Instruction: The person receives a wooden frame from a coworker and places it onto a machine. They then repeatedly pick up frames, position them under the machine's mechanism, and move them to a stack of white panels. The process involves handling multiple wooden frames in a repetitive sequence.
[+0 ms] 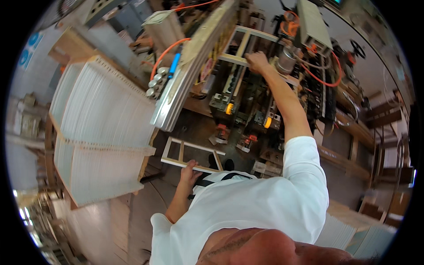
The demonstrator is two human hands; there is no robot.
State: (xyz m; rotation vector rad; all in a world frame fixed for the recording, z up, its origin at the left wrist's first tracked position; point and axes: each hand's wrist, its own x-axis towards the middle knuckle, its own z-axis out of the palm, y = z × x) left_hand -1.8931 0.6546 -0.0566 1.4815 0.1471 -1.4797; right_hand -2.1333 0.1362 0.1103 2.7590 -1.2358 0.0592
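Observation:
My left hand grips the near rail of a small white-edged wooden frame, low in front of my waist. This frame has bare wood crosspieces and is held roughly flat. Farther ahead, my right arm reaches out to a second wooden frame lying on the machine. My right hand is closed at the near right corner of that frame, its fingertips partly hidden. Yellow knobs and red parts sit on the machine's near side, below my right forearm.
At my left stands a tall stack of white-edged panels. A long metal beam slants between the stack and the machine, with a blue-handled tool beside it. Orange hoses loop around a grey box. Wooden racks stand at right.

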